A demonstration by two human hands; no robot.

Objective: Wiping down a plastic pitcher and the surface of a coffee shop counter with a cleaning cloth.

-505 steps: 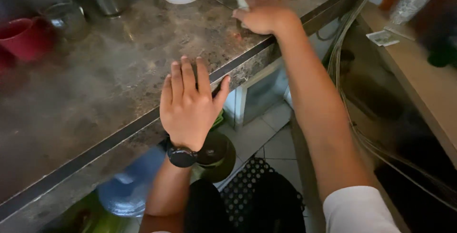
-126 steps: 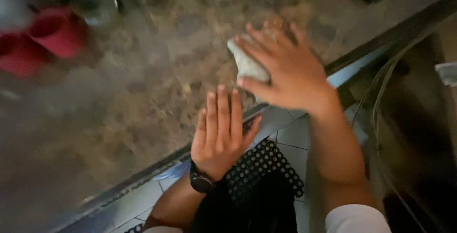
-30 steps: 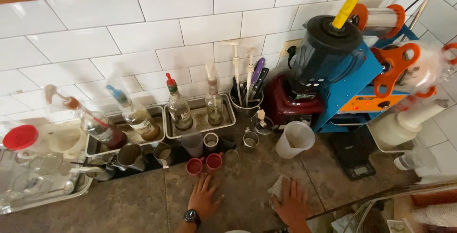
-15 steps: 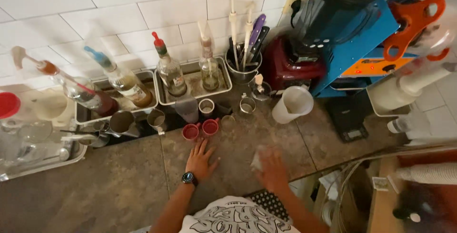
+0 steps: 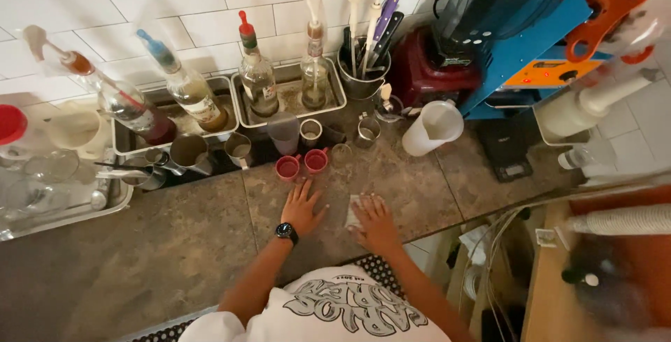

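Drinks station against a white tiled wall (image 5: pixel 175 6); mottled brown stone counter (image 5: pixel 175 244), seen from above. Left hand (image 5: pixel 302 208): flat on the counter, fingers spread, holding nothing, a black watch (image 5: pixel 285 231) at the wrist. Right hand (image 5: pixel 374 219): palm down, pressing a small pale cloth (image 5: pixel 354 212) to the stone near the front edge; only a corner of the cloth shows. Cloth, by judgement: light, soft, limp, likely damp; best gripped bunched under the palm or pinched at the exposed corner. Just beyond the fingers: two small red cups (image 5: pixel 300 165), several steel cups (image 5: pixel 239 148). Behind: syrup bottles (image 5: pixel 257 76) in metal trays, a tin of utensils (image 5: pixel 363 69), a white jug (image 5: pixel 433 127), a red blender (image 5: pixel 447 48).
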